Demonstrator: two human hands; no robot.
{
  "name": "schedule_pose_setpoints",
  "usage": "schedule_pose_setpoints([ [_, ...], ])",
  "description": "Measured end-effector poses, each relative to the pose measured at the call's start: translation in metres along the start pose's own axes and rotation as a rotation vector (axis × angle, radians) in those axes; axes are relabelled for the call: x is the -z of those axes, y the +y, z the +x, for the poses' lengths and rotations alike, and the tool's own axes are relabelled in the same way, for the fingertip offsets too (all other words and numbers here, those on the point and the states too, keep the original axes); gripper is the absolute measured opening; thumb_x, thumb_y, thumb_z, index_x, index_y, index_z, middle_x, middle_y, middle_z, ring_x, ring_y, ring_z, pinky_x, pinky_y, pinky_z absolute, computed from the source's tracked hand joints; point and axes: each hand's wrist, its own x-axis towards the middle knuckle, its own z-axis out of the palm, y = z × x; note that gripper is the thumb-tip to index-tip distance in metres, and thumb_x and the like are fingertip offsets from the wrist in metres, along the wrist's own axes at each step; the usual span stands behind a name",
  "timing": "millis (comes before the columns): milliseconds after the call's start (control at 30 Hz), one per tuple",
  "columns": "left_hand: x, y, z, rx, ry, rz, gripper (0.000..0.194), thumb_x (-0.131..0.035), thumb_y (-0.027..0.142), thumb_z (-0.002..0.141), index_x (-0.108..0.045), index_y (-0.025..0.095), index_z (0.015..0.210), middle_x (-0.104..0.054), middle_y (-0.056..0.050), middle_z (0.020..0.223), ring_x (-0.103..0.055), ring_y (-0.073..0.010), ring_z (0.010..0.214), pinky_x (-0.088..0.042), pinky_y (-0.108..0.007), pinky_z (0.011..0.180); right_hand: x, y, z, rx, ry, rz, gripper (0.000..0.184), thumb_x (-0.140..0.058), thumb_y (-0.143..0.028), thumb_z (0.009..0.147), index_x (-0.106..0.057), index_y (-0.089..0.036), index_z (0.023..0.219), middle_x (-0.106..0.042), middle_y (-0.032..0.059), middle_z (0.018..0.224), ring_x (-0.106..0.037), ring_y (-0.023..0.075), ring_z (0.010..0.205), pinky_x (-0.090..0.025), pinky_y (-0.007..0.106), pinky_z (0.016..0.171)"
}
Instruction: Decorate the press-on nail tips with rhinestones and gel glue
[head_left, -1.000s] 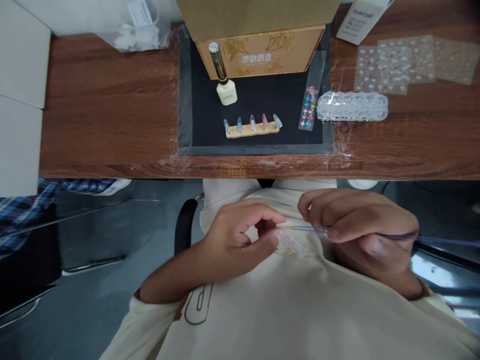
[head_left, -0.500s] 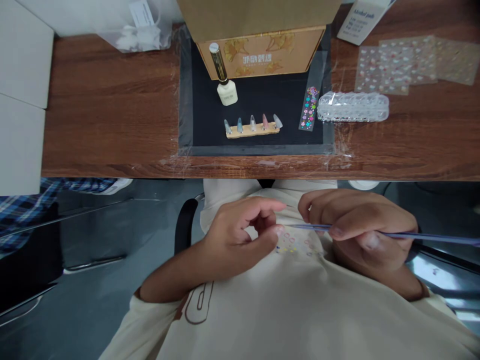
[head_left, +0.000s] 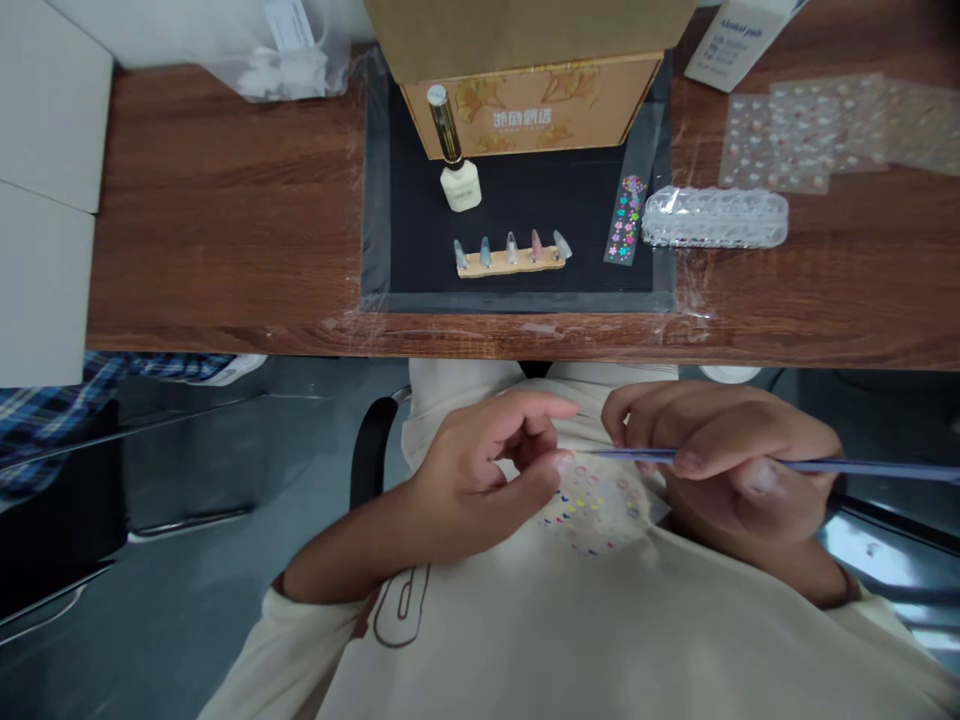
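My left hand (head_left: 499,465) is pinched, thumb against the curled fingers, with its index finger stretched out above. At its thumb is a clear sticker sheet (head_left: 581,510) with small coloured shapes, in front of my shirt; the grip itself is partly hidden. My right hand (head_left: 739,465) is closed around slim blue-purple tweezers (head_left: 862,467), held level. Their tips point left and end close to my left thumb tip. On the table ahead, several nail tips (head_left: 511,248) stand on a wooden strip (head_left: 480,268).
A black mat (head_left: 420,285) bears a polish bottle (head_left: 460,187), a cardboard box (head_left: 532,110) and a flower sticker strip (head_left: 625,225). Rightward lie a clear plastic case (head_left: 716,218), sticker sheets (head_left: 776,145) and an alcohol-pad box (head_left: 739,45). Someone's plaid-clothed leg (head_left: 45,430) shows at left.
More of the sticker sheet shows below my left thumb. Both hands and the tweezers sit slightly further right in view; the table things shift likewise. The grips look the same.
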Motion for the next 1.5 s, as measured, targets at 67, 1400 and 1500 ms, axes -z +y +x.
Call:
schedule_pose_setpoints([
  [67, 0.0, -0.001, 0.0, -0.001, 0.0, -0.011, 0.025, -0.063, 0.023, 0.09, -0.063, 0.021, 0.114, -0.059, 0.004, 0.076, -0.057, -0.0052, 0.066, -0.049, -0.017, 0.061, 0.001, 0.001, 0.001, 0.005, 0.002, 0.0, 0.031, -0.046, -0.023, 0.089, -0.072, -0.009, 0.098, -0.05, 0.0022, 0.058, -0.046, 0.0122, 0.051, -0.044, 0.032, 0.053],
  [1400, -0.001, 0.008, 0.006, 0.198, -0.038, -0.102, 0.02, -0.063, 0.025, 0.087, -0.062, 0.018, 0.105, -0.056, 0.004, 0.073, -0.051, -0.0038, 0.058, -0.042, -0.014, 0.052, 0.002, -0.001, -0.004, -0.09, 0.101, -0.034, 0.027, -0.053, -0.03, 0.09, -0.075, -0.013, 0.09, -0.056, 0.0031, 0.06, -0.052, 0.0133, 0.054, -0.047, 0.035, 0.058],
  [1500, -0.001, 0.01, 0.007, 0.189, -0.035, -0.103, 0.019, -0.063, 0.025, 0.087, -0.062, 0.018, 0.105, -0.056, 0.004, 0.072, -0.05, -0.0038, 0.058, -0.042, -0.014, 0.052, 0.003, -0.001, -0.005, -0.087, 0.101, -0.01, 0.027, -0.055, -0.029, 0.089, -0.075, -0.012, 0.09, -0.057, 0.0041, 0.061, -0.053, 0.0139, 0.055, -0.047, 0.036, 0.059],
])
